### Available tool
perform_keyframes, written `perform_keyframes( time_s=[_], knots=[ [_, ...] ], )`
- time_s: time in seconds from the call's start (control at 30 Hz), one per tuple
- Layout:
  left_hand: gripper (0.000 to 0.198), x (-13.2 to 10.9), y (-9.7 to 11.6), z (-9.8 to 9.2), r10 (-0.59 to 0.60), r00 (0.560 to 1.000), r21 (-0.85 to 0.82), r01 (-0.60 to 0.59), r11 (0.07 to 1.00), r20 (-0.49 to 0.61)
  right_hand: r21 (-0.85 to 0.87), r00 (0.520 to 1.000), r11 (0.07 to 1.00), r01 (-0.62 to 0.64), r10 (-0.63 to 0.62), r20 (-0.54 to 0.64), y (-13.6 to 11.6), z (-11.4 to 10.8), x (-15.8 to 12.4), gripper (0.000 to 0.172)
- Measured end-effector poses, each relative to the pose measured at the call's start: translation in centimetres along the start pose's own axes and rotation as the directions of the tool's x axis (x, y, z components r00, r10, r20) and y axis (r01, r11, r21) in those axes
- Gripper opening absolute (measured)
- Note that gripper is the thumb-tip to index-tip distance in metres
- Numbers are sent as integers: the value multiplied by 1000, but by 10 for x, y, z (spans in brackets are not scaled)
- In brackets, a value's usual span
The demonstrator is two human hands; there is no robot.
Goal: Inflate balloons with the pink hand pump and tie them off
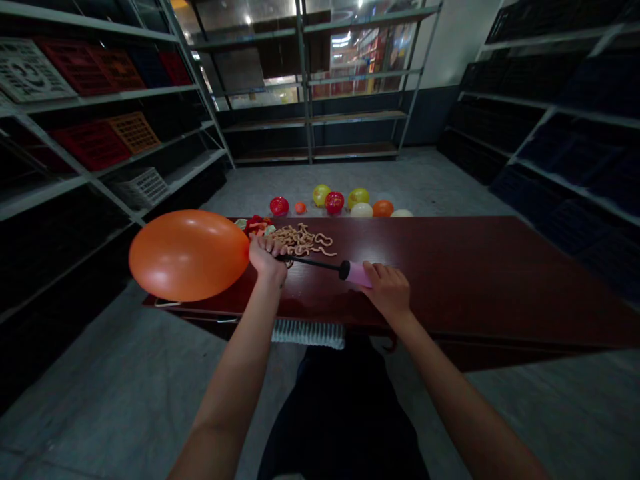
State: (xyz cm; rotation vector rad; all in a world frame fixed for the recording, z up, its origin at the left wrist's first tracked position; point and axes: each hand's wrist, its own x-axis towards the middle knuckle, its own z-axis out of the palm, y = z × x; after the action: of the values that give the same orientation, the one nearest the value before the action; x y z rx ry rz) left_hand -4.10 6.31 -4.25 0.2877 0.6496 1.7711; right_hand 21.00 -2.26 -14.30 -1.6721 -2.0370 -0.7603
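A large inflated orange balloon hangs at the left end of the table, its neck at my left hand. The fingers of that hand are closed around the balloon's neck and the nozzle end of a balloon pump. My right hand is wrapped round the pump's pink barrel. A thin black rod runs between my two hands. Just beyond my left hand lie a tangle of beige string-like pieces and a small pile of limp red and pale balloons.
The dark red table spans the space before me. Several inflated balloons lie on the floor past its far edge. Shelving with plastic crates stands left, with more racks ahead and right. A ribbed pale cloth hangs at the near edge.
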Motion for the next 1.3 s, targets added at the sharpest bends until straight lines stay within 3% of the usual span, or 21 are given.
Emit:
perform_keyframes(
  time_s=[0.23, 0.37, 0.5, 0.7, 0.93, 1.03, 1.17, 1.3],
  knots=[
    [45, -20, -69, 30, -34, 999, -2, 34, 999, -25, 17, 999, 999, -40, 41, -29, 3, 6, -1, 40],
    [45, -32, -117, 27, -109, 993, -39, 107, 994, -48, -9, 998, 999, -33, 33, -44, 6, 6, -4, 38],
    [45, -29, -130, 20, -178, 984, -34, 178, 983, 8, -2, 999, 1000, -23, 23, -47, 5, 5, -4, 35],
    [44, -27, -93, 17, -136, 990, 57, 134, 989, 30, 19, 998, 999, 30, -29, -47, 2, 4, -2, 34],
    [42, -24, -13, 7, -89, 993, 25, 88, 996, 75, -15, 992, 993, 117, -118, -35, 7, 0, -5, 36],
    [44, -17, 14, -4, -58, 998, 9, 58, 998, 28, -16, 988, 988, 155, -155, -7, 4, -2, -3, 36],
    [46, -11, 29, -10, 7, 1000, 2, -7, 1000, -8, 59, 992, 990, 124, -126, 17, -4, -9, 5, 36],
    [47, -14, 26, 2, 54, 999, -5, -54, 999, 4, 90, 997, 994, 61, -65, 46, -12, -23, 18, 38]
  ],
)
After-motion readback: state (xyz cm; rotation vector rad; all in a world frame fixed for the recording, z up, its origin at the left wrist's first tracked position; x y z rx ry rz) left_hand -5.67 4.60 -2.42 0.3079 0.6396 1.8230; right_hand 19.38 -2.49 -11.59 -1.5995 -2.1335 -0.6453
